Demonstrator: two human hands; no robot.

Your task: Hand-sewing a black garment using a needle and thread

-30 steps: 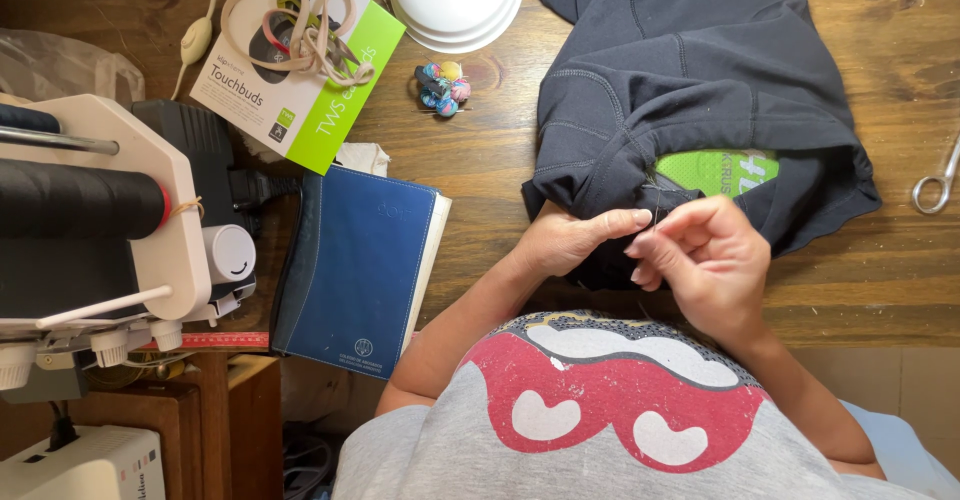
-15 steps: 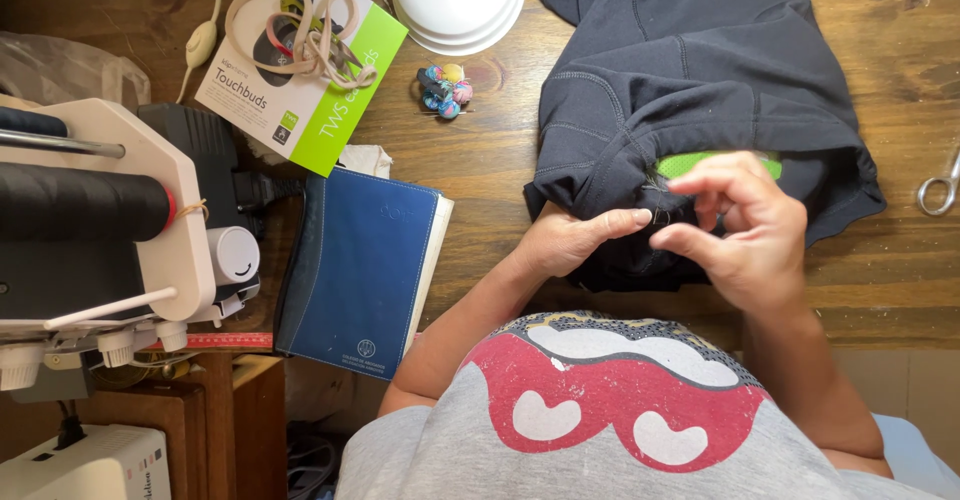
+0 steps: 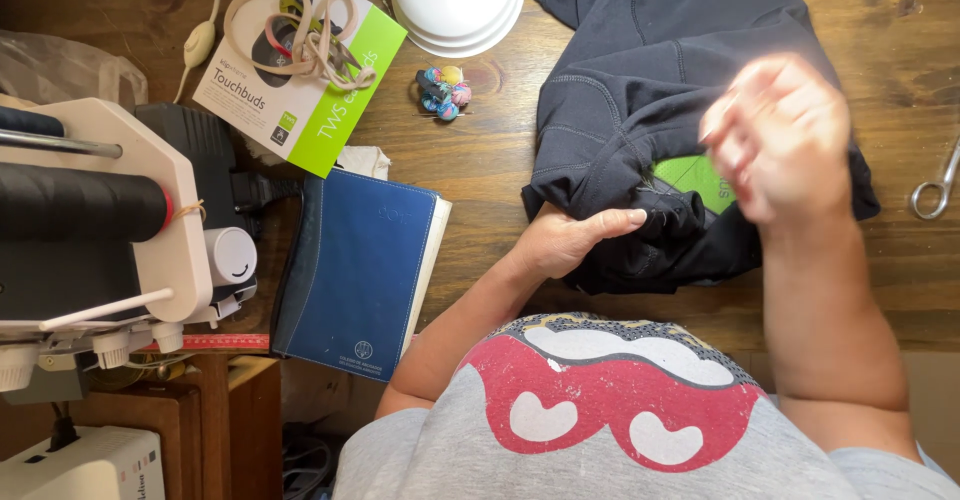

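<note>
Left hand (image 3: pixel 570 242) pinches the bunched edge of a dark navy garment (image 3: pixel 660 80); right hand (image 3: pixel 780 135) hovers blurred above, grip unclear, green label (image 3: pixel 690 175) showing.

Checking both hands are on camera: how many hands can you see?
2. The left hand presses on the dark garment; the right hand, blurred, is raised above it. No others in view.

Surface: worn brown wooden table (image 3: pixel 500 150), grain ran sideways | 9 o'clock: white sewing machine (image 3: pixel 110 220) | 7 o'clock: brown wooden cabinet (image 3: pixel 215 420) | Light: soft, even, faint shadows
</note>
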